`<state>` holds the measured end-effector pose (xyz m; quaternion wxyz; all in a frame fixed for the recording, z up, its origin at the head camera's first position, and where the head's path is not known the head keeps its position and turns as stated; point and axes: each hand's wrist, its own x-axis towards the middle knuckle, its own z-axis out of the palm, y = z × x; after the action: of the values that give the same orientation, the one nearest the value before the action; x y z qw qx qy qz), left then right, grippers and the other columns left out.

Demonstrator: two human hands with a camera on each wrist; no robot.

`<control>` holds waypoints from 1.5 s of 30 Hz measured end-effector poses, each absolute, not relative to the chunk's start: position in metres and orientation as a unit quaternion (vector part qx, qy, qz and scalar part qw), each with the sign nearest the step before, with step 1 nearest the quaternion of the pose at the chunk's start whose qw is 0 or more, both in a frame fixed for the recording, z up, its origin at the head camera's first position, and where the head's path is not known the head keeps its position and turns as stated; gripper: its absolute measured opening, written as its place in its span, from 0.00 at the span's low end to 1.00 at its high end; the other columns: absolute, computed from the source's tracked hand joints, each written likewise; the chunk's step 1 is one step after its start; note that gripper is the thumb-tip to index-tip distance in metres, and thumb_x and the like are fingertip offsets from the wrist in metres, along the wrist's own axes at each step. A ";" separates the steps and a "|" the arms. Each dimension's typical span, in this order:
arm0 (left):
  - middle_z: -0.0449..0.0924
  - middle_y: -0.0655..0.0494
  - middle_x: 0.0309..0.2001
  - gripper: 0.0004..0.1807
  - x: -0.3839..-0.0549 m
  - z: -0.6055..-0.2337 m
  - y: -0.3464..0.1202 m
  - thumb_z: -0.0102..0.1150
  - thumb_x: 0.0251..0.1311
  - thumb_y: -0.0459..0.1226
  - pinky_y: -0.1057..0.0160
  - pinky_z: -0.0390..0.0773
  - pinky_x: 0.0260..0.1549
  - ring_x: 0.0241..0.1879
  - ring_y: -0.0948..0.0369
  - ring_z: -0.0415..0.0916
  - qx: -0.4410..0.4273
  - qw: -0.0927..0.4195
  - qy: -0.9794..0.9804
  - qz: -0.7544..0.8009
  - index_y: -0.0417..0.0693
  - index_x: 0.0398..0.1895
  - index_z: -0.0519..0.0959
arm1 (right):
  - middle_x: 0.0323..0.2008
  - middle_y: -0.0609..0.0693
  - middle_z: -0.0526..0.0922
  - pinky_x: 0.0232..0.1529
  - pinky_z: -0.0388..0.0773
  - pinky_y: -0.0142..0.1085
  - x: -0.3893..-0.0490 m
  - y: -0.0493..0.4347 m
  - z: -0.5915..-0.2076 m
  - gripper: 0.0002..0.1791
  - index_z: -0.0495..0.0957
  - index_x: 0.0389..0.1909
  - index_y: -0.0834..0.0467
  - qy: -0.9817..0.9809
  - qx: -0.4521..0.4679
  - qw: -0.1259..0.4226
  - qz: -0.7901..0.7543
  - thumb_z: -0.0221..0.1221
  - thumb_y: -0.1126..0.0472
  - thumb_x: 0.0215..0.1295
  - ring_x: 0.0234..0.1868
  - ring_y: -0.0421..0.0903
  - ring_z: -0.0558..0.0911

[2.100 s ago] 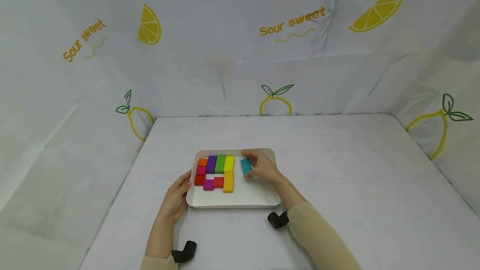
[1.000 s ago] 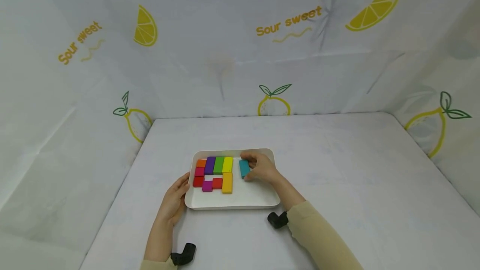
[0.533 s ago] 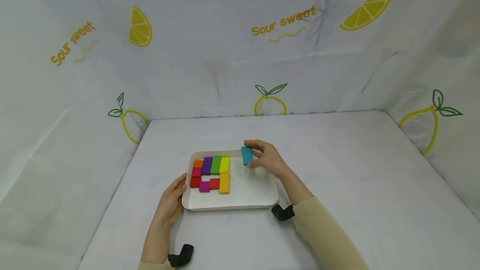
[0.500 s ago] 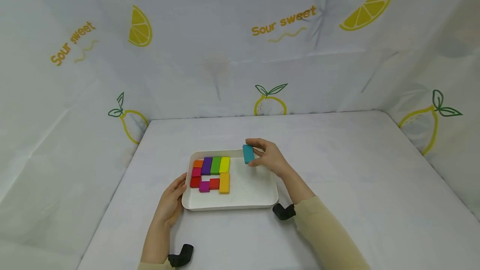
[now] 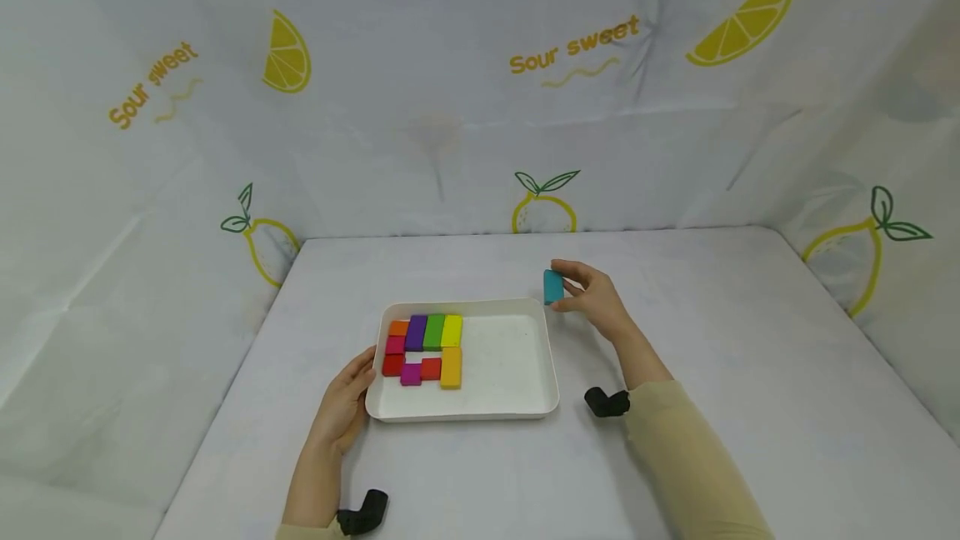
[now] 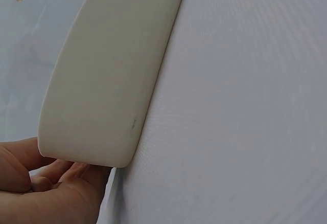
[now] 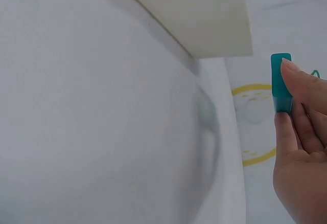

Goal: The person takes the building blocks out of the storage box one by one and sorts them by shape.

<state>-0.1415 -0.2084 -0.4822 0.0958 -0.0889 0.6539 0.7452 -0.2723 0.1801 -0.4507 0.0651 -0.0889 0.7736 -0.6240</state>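
Observation:
In the head view my right hand (image 5: 600, 302) pinches a small teal rectangular block (image 5: 553, 287) between thumb and fingers, above the table at the back right corner of a white tray (image 5: 517, 365). The right wrist view shows the thumb on one face of the teal block (image 7: 281, 78) and fingers at its lower end, raised over the cloth. My left hand (image 5: 345, 407) holds the tray's left edge; in the left wrist view its fingers lie against the end of the tray wall (image 6: 102, 81). Coloured blocks fill the tray's left half, among them a purple block (image 5: 416, 332) and an orange-yellow block (image 5: 451, 368).
A white cloth (image 5: 675, 290) covers the table. Behind it hangs a white backdrop (image 5: 420, 148) with lemon prints. A black wrist mount (image 5: 606, 402) sits by the right sleeve, and another mount (image 5: 364, 512) by the left.
My right hand has lifted the teal block from the tray's right half and carried it right and back, past the tray's rim. The left hand has stayed at the tray's left edge.

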 end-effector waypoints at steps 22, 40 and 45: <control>0.51 0.44 0.78 0.28 -0.142 -0.484 -0.207 0.32 0.76 0.31 0.83 0.72 0.51 0.76 0.50 0.52 -0.099 0.092 0.659 0.740 0.42 0.77 0.51 | 0.71 0.64 0.66 0.74 0.64 0.50 -0.278 0.195 -0.475 0.42 0.66 0.69 0.64 0.806 -0.083 0.106 -0.576 0.68 0.76 0.50 0.74 0.61 0.63; 0.52 0.45 0.78 0.28 -0.142 -0.485 -0.208 0.33 0.76 0.31 0.82 0.72 0.52 0.75 0.51 0.52 -0.097 0.094 0.657 0.741 0.42 0.77 0.51 | 0.70 0.64 0.68 0.73 0.65 0.49 -0.278 0.191 -0.487 0.41 0.67 0.68 0.66 0.836 -0.087 0.105 -0.531 0.69 0.75 0.49 0.73 0.62 0.66; 0.51 0.44 0.78 0.28 -0.142 -0.484 -0.208 0.33 0.76 0.31 0.82 0.72 0.52 0.76 0.51 0.52 -0.093 0.093 0.659 0.741 0.41 0.77 0.51 | 0.71 0.65 0.67 0.73 0.64 0.50 -0.279 0.189 -0.487 0.42 0.66 0.69 0.66 0.836 -0.086 0.109 -0.531 0.69 0.75 0.50 0.73 0.62 0.65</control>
<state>-0.1416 -0.2084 -0.4840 0.0929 -0.0929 0.6586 0.7409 -0.2788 0.1887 -0.4867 0.1091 -0.0862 0.8362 -0.5306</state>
